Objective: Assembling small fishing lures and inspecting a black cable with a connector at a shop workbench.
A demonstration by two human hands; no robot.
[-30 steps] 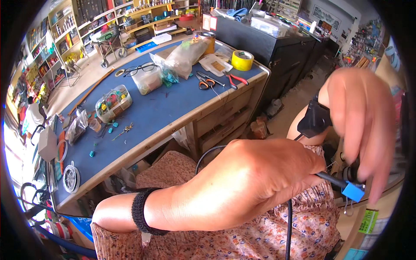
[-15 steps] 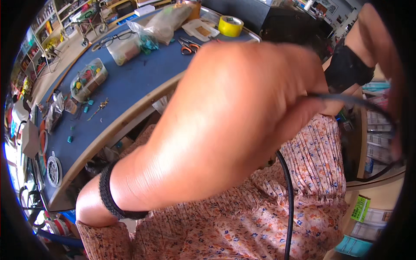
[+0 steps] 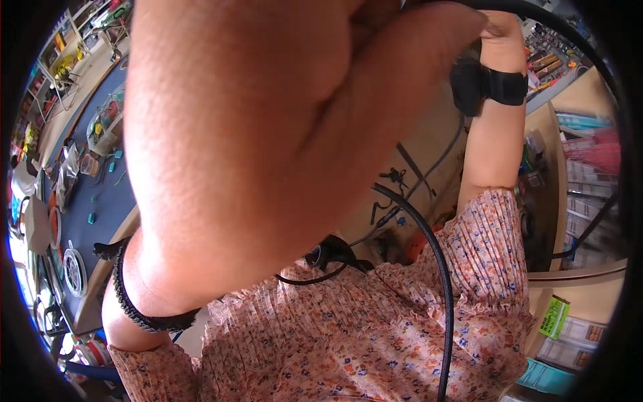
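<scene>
My left hand is raised very close and fills the upper middle, a black braided bracelet on its wrist. Its fingers are curled, partly cut off by the upper edge, and its thumb points right. A black cable comes out by the thumb tip, apparently held there, and bends down along the right rim. Behind the thumb, at the top, is my right hand, its fingers out of sight; a black strap circles that wrist. Another stretch of braided black cable hangs over my floral clothing.
A blue-topped table at left bears a plastic box of small parts, bags and a white spool. Thin cables lie beyond my lap. At right, a wooden surface holds packets and a green label.
My left hand has risen and come nearer, carrying the cable up and covering much of the table. My right forearm has straightened upward, and the floor beyond my lap has come into sight.
</scene>
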